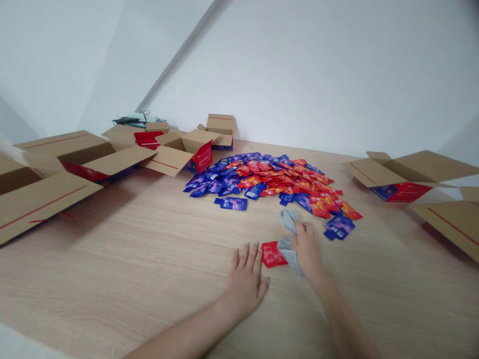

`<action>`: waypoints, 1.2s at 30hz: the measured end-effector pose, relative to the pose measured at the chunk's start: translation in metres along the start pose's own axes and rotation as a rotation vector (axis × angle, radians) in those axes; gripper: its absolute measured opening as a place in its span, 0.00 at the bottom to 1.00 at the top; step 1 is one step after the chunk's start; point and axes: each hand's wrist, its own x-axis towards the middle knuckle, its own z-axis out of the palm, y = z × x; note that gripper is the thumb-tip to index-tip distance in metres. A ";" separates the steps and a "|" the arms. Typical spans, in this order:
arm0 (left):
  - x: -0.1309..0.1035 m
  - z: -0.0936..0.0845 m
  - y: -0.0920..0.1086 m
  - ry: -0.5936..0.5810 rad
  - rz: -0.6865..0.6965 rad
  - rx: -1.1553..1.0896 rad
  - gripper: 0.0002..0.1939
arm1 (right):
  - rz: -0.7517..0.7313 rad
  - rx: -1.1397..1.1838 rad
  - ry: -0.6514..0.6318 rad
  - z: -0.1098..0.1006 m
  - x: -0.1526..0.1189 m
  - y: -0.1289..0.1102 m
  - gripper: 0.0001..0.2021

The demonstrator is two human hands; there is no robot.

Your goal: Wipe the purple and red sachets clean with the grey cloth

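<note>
A red sachet (272, 254) with pale print lies flat on the wooden table (157, 279). My left hand (245, 279) rests palm down with its fingers stretched out, the fingertips at the sachet's left edge. In my right hand (307, 249) a grey cloth (288, 219) is bunched up, and its lower part covers the sachet's right end. Beyond both hands spreads a heap of red and blue sachets (262, 174). A single blue sachet (340, 227) lies to the right of my right hand, and another blue sachet (231, 203) lies at the heap's front left.
Open cardboard boxes stand on the left, among them a large box (48, 194) and a smaller red-sided box (202, 157). On the right are another open box (406, 189) and a box flap (452, 219). A white wall (318, 75) rises behind the table.
</note>
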 end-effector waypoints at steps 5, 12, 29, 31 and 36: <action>0.001 0.001 -0.001 -0.025 0.033 0.041 0.35 | -0.273 0.027 -0.020 0.011 -0.029 -0.049 0.22; 0.003 0.004 -0.001 0.025 0.023 0.036 0.34 | -0.034 -0.199 -0.044 0.018 -0.028 0.022 0.21; 0.004 0.006 -0.001 0.009 0.007 0.061 0.35 | -0.049 -0.231 -0.118 0.010 -0.026 0.020 0.21; 0.004 0.004 -0.003 0.009 0.018 0.042 0.35 | -0.016 -0.195 -0.125 0.010 -0.014 0.046 0.21; 0.015 -0.019 -0.010 0.026 0.026 -0.086 0.30 | -0.046 0.146 -0.053 0.023 -0.002 0.060 0.22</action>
